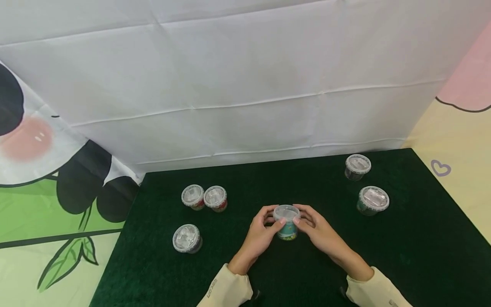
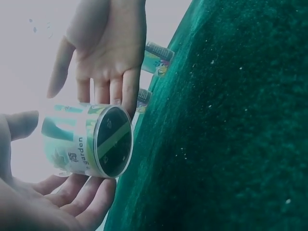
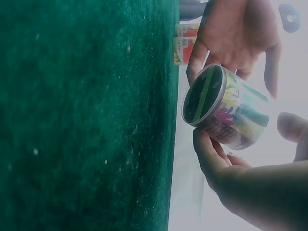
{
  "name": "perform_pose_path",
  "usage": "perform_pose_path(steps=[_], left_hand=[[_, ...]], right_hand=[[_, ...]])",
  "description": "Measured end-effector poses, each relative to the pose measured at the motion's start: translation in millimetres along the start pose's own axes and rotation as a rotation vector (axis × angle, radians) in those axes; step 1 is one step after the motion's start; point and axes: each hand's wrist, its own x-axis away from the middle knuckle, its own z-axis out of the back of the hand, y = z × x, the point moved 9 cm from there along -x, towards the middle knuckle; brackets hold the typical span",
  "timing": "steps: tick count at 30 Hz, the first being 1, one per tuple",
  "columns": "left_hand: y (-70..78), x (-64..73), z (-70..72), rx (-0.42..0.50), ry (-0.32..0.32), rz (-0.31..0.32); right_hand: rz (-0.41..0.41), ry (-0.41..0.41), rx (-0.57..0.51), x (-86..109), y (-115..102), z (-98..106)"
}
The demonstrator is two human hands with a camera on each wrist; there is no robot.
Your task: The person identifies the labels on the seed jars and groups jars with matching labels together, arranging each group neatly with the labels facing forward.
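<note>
Head view: your left hand [image 1: 261, 236] and right hand [image 1: 321, 235] hold one cup [image 1: 287, 230] between them, near side of the green cloth [image 1: 318, 183], a bit right of middle. Fingers bent round its left and right sides, thumbs on the near side by the rim. Two-sided hold probably keeps it steady and leaves the top uncovered. Top looks clear; can't tell what's inside.

Other cups stand apart, lids up. On the left: one red-labelled cup [image 1: 193, 197] with a second red-labelled cup [image 1: 215, 198] just beside it, and a lone cup [image 1: 187, 238] nearer you. On the right: a far cup [image 1: 358, 166] and a nearer cup [image 1: 373, 201]. Could be grouped by label, but the right-hand labels are hard to read from here. Wide middle gap gives both your hands room.

Left wrist view: left fingers run under the cup's side as framed, the other hand opposite. The round base [image 2: 114, 142] is exposed and looks off the cloth, so your grip carries the weight, I'd judge. Glare hides whether the left thumb touches.

Right wrist view: same hold mirrored, right fingers bent against the wall, flowered label [image 3: 231, 113] showing between your hands. Right thumb contact is washed out too.
</note>
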Motion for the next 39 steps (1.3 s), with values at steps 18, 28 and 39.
perform_pose_path(steps=[18, 28, 39], left_hand=[[2.8, 5.8, -5.2, 0.007, 0.033, 0.009], [1.0, 3.1, -1.0, 0.073, -0.029, -0.012], [0.6, 7.9, 1.7, 0.070, 0.019, -0.026]], right_hand=[[-0.016, -0.016, 0.025, 0.4, 2.2, -2.6], [-0.025, -0.087, -0.046, 0.7, -2.3, -4.3], [-0.038, -0.083, -0.054, -0.5, -0.5, -8.3]])
